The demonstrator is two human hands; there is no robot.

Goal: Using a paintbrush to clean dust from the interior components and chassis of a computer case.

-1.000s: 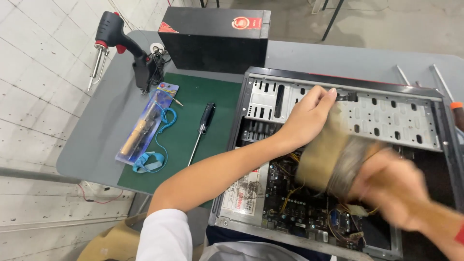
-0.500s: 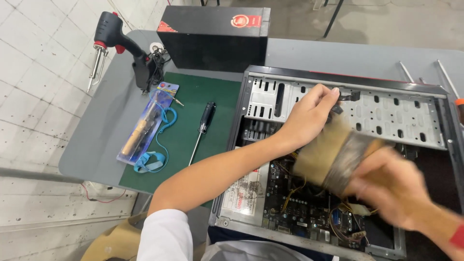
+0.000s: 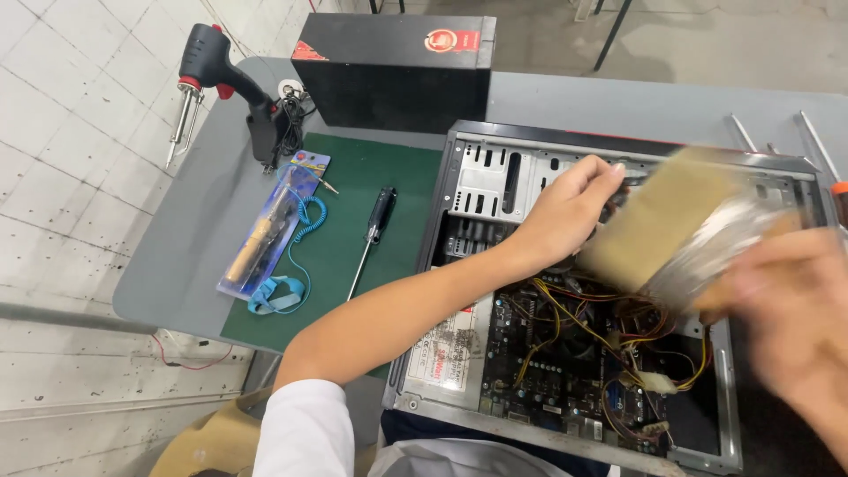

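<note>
My right hand [image 3: 786, 318] is a blur at the frame's right edge, its grip closed on the handle of a wide brush [image 3: 680, 234] whose bristles hang over the open computer case [image 3: 433, 221]. My left hand [image 3: 565, 212] reaches inside the case; its fingertips are partly behind the brush, so I cannot tell whether that grip is closed on anything. The tangled wires [image 3: 583, 318] hide much of the board. Left of the case, the green mat [image 3: 353, 221] carries a screwdriver [image 3: 371, 234] and a packaged soldering iron [image 3: 269, 230]. The desk [image 3: 177, 247] ends just beyond.
</note>
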